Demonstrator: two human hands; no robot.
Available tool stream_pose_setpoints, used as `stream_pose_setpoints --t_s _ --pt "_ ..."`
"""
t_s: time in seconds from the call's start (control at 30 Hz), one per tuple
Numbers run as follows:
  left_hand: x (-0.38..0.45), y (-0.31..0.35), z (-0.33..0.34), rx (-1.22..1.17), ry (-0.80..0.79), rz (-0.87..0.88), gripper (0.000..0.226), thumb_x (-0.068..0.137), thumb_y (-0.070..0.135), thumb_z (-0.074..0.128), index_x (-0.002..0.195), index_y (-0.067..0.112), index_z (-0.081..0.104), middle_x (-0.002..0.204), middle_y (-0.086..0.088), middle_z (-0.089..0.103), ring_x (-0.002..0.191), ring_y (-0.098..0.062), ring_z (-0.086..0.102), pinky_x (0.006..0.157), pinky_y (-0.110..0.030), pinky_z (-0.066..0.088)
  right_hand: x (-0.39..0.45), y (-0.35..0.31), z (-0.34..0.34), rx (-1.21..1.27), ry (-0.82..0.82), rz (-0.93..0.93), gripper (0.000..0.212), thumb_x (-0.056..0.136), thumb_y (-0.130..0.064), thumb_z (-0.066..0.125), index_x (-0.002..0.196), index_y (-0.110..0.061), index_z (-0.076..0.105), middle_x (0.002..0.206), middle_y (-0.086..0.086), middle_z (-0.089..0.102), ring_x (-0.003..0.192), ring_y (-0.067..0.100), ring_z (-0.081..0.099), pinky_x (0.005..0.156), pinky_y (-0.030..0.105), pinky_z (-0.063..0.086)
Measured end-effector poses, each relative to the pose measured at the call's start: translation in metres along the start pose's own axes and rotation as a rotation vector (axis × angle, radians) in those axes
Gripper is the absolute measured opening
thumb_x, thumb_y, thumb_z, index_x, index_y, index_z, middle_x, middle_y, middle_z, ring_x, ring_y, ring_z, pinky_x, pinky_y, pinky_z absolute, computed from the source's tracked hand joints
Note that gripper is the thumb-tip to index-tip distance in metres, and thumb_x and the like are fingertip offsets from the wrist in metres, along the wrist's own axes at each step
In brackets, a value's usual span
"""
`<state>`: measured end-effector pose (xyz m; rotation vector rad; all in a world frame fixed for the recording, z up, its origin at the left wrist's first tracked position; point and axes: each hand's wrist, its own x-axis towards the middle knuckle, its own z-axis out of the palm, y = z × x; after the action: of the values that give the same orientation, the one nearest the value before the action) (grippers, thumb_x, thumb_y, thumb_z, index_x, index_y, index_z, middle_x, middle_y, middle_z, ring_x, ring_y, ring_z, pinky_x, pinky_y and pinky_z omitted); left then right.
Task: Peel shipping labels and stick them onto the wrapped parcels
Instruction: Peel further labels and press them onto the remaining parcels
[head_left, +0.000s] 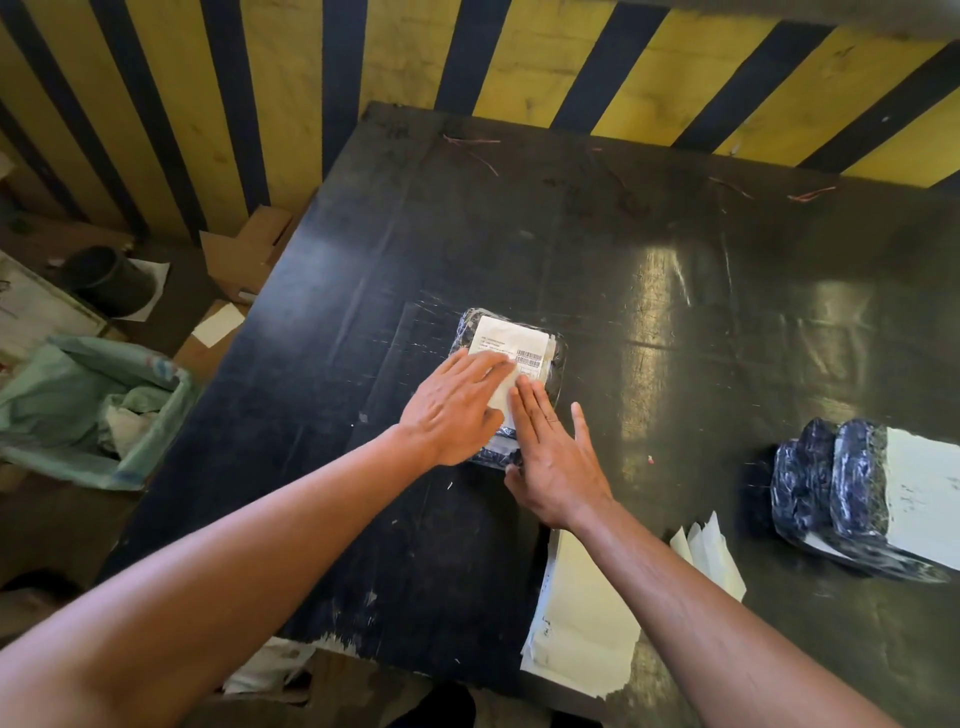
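A dark plastic-wrapped parcel lies in the middle of the black table. A white shipping label with a barcode lies on its top. My left hand lies flat with straight fingers pressing the label's left part. My right hand is flat too, its fingertips on the label's lower right part and its palm over the parcel's near edge. A stack of white label sheets lies at the table's near edge under my right forearm.
Two more dark wrapped parcels with white labels stand at the right. Loose backing papers lie beside the sheet stack. Left of the table on the floor are a green sack with waste, cardboard pieces and a black bucket.
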<state>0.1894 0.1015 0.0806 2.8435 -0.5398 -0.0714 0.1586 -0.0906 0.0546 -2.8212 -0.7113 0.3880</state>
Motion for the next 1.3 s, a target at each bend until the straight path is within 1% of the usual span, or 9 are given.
stream_pose_setpoints --t_s 0.1,0.37,0.6,0.8,0.87,0.93,1.03,1.17,1.3 --pt "0.010 0.002 0.003 0.011 -0.013 -0.001 0.070 0.096 0.044 0.025 0.156 0.014 0.044 0.161 -0.002 0.045 0.149 -0.019 0.040 0.131 -0.042 0.019 0.000 0.002 -0.001 -0.010 -0.006 -0.003 0.096 0.102 -0.034 0.049 0.164 -0.018 -0.022 0.170 -0.003 -0.033 0.157 0.013 -0.028 0.128 0.060 -0.008" --pt "0.023 -0.020 -0.005 0.137 -0.003 -0.081 0.059 0.098 0.039 0.047 0.151 0.013 0.048 0.158 -0.004 0.046 0.149 -0.022 0.040 0.132 -0.048 0.011 0.000 -0.002 -0.002 0.021 -0.007 0.009 0.096 0.100 -0.032 0.049 0.164 -0.018 -0.022 0.169 -0.003 -0.034 0.156 0.013 -0.029 0.129 0.059 -0.008" --pt "0.055 -0.009 -0.002 0.084 -0.085 -0.048 0.065 0.107 0.043 0.035 0.165 0.015 0.026 0.172 -0.001 0.026 0.160 -0.017 0.019 0.132 -0.044 -0.002 -0.001 0.001 -0.005 0.004 -0.015 -0.009 0.096 0.100 -0.033 0.050 0.164 -0.015 -0.020 0.172 0.001 -0.028 0.158 0.017 -0.026 0.128 0.061 -0.006" --pt "0.056 -0.027 -0.004 0.096 -0.092 -0.178 0.066 0.108 0.051 0.029 0.168 0.027 0.015 0.176 -0.003 0.014 0.161 -0.024 0.015 0.131 -0.050 0.008 0.000 0.001 -0.004 0.076 -0.008 -0.007 0.098 0.099 -0.033 0.054 0.165 -0.019 -0.016 0.171 -0.005 -0.029 0.158 0.012 -0.026 0.130 0.059 -0.003" --pt "0.047 -0.032 -0.004 -0.044 0.034 -0.313 0.067 0.106 0.051 0.038 0.167 0.029 0.018 0.173 -0.005 0.022 0.157 -0.028 0.025 0.127 -0.051 0.024 0.002 0.004 -0.005 0.200 0.022 -0.030 0.093 0.099 -0.034 0.056 0.168 -0.020 -0.004 0.174 -0.007 -0.019 0.160 0.010 -0.019 0.131 0.054 0.003" --pt "0.032 -0.035 -0.006 -0.221 0.105 -0.521 0.069 0.102 0.053 0.048 0.163 0.028 0.028 0.162 -0.006 0.037 0.147 -0.028 0.039 0.117 -0.051 0.038 0.002 0.007 -0.006 0.382 0.189 0.008 0.086 0.095 -0.034 0.061 0.167 -0.021 0.016 0.177 -0.003 0.002 0.163 0.013 0.000 0.131 0.045 0.014" --pt "0.008 -0.034 -0.005 -0.534 0.030 -0.760 0.066 0.098 0.059 0.056 0.153 0.024 0.047 0.144 -0.005 0.059 0.129 -0.024 0.059 0.106 -0.044 0.047 0.003 0.007 -0.009 0.604 0.419 0.298 0.075 0.093 -0.036 0.067 0.160 -0.018 0.037 0.166 0.004 0.034 0.151 0.019 0.035 0.121 0.034 0.034" --pt "-0.019 -0.018 -0.002 -0.802 -0.001 -0.781 0.054 0.100 0.053 0.063 0.142 0.018 0.062 0.118 0.007 0.069 0.106 -0.016 0.066 0.095 -0.034 0.050 0.020 0.009 -0.011 0.820 0.166 0.615 0.061 0.097 -0.050 0.066 0.145 -0.015 0.053 0.142 0.004 0.062 0.129 0.025 0.059 0.104 0.036 0.047" --pt "-0.022 -0.016 0.000 -0.923 0.061 -0.842 0.046 0.096 0.046 0.071 0.136 0.024 0.066 0.116 0.004 0.076 0.097 -0.016 0.075 0.093 -0.041 0.062 0.030 0.009 -0.016 1.072 0.198 0.772 0.047 0.093 -0.049 0.073 0.126 -0.017 0.065 0.121 0.000 0.069 0.106 0.020 0.065 0.089 0.033 0.051"
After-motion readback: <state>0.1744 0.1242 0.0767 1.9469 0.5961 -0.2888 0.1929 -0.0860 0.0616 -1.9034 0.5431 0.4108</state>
